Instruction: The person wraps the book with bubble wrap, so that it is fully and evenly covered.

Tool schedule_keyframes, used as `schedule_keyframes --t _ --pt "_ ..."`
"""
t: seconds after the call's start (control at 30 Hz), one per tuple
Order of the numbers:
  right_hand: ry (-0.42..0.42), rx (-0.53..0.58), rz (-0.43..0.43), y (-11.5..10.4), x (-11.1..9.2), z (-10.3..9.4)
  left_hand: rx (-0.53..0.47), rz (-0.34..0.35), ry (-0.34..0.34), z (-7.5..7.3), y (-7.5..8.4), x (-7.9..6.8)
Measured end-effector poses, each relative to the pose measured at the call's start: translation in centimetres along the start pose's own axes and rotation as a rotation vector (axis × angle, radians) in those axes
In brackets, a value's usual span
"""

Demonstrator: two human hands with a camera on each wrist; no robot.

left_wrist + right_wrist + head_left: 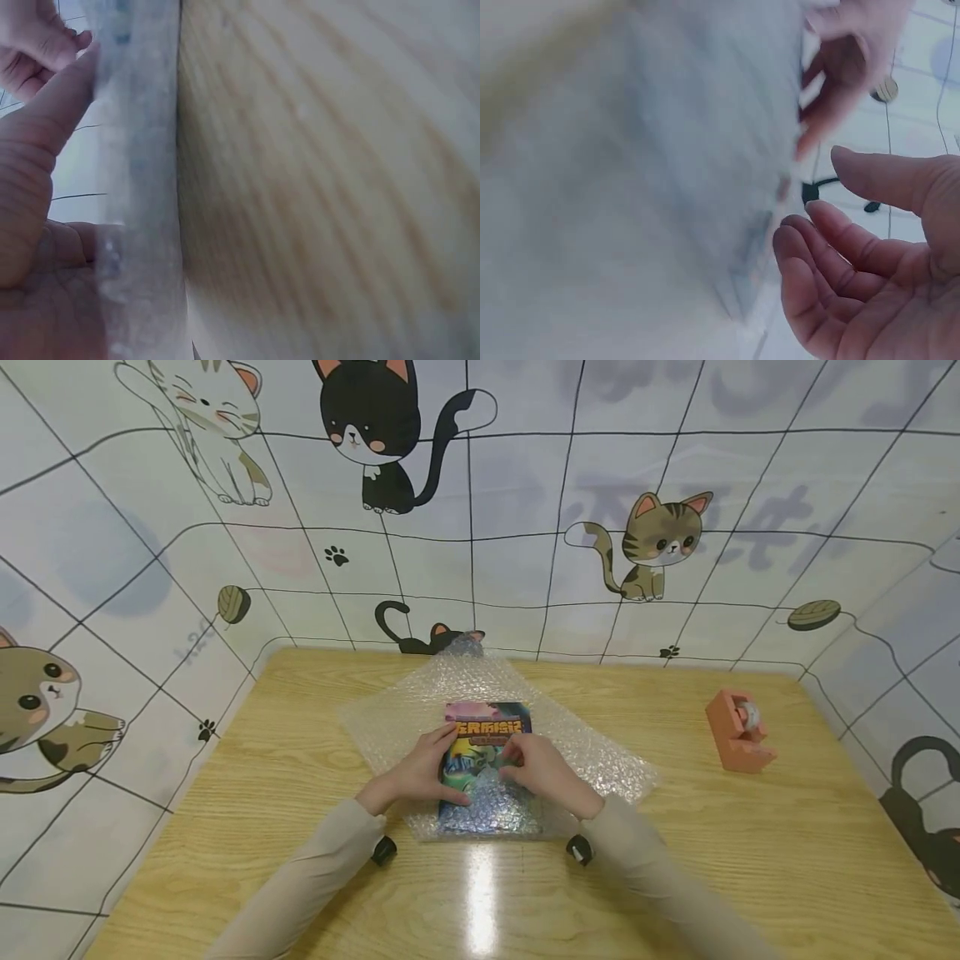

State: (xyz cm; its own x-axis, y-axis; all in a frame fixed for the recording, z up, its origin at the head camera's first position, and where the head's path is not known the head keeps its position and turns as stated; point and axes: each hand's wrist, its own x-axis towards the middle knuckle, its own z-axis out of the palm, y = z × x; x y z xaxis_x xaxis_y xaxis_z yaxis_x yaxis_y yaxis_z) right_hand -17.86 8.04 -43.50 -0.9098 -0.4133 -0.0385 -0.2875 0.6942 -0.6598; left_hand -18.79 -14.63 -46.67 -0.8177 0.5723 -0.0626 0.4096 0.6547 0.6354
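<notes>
A book [487, 727] with a colourful cover and large yellow lettering lies on a sheet of bubble wrap [592, 752]. One part of the wrap is folded up over the book's lower half. My left hand [420, 770] rests along the book's left edge, its fingers near the cover's upper part and its thumb on the folded wrap. Over the right side of the cover is my right hand [542, 768], its fingers loosely bent. In the right wrist view, the thumb and fingers of the right hand [862, 262] stand apart with nothing between them.
An orange tape dispenser [738, 735] with a roll of tape stands at the right of the wooden table [750, 852]. Behind the table and at its sides hangs a cloth [510, 568] printed with cats and grid lines. The wrap's far corner reaches the back edge.
</notes>
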Motion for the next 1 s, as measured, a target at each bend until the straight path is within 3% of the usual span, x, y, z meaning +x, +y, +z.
schedule_keyframes --t 0.27,0.53,0.77,1.0 --pt "0.036 -0.019 0.018 1.1 4.5 -2.9 0.02 -0.017 -0.005 -0.1 -0.3 0.0" --pt "0.152 0.033 0.132 3.1 9.2 -3.4 0.022 -0.001 -0.006 0.1 -0.1 0.1" --pt "0.167 0.108 0.225 3.6 11.2 -2.9 0.016 -0.002 -0.001 0.3 0.0 0.1" --pt "0.198 0.054 0.195 3.2 12.0 -2.6 0.012 -0.011 0.002 0.2 -0.1 0.0"
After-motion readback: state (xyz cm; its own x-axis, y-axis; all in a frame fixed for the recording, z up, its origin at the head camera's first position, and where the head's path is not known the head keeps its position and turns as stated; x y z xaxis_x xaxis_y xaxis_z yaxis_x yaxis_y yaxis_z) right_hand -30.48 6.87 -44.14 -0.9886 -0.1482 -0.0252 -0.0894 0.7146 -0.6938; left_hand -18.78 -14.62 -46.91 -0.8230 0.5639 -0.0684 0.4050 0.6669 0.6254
